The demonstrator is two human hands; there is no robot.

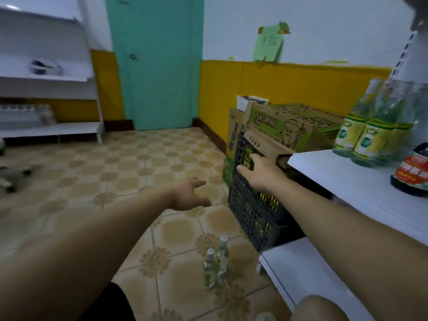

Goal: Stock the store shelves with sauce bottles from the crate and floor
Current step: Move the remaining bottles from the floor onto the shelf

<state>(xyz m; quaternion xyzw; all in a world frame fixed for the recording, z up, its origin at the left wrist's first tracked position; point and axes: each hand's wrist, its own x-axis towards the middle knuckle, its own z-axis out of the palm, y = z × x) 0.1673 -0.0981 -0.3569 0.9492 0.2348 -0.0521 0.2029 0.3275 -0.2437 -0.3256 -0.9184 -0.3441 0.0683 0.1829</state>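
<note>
Beside the white shelf point(328, 179) on my right stand two black slatted crates point(252, 205), one stacked on the other, and I take this stack as my landmark. Yellow-labelled sauce bottles show through the slats of both crates. My right hand point(259, 172) rests against the side of the upper crate, fingers spread flat on the slats, so its grip is wide and holds nothing. My left hand point(190, 193) hangs in the air just left of the crates, above the tiled floor point(115, 177), palm turned toward the stack, fingers loosely spread, its grip also wide and holding nothing. On top of the crates lies a brown and green cardboard box point(289, 128), tilted, with more cardboard behind it against the yellow wall. In front of the crates, nearer to me, two small clear sauce bottles point(216, 265) with pale caps stand upright on the floor, touching each other. To the right of the crates, on the white shelf, a cluster of tall pale green bottles point(368, 126) with yellow labels stands upright, and beside them, at the frame's edge, is a dark bottle point(412, 172) with a red label. Far left of the crates, across the floor, another white shelf unit point(51, 107) stands by a teal door point(157, 66); what it carries is too blurred to tell.
</note>
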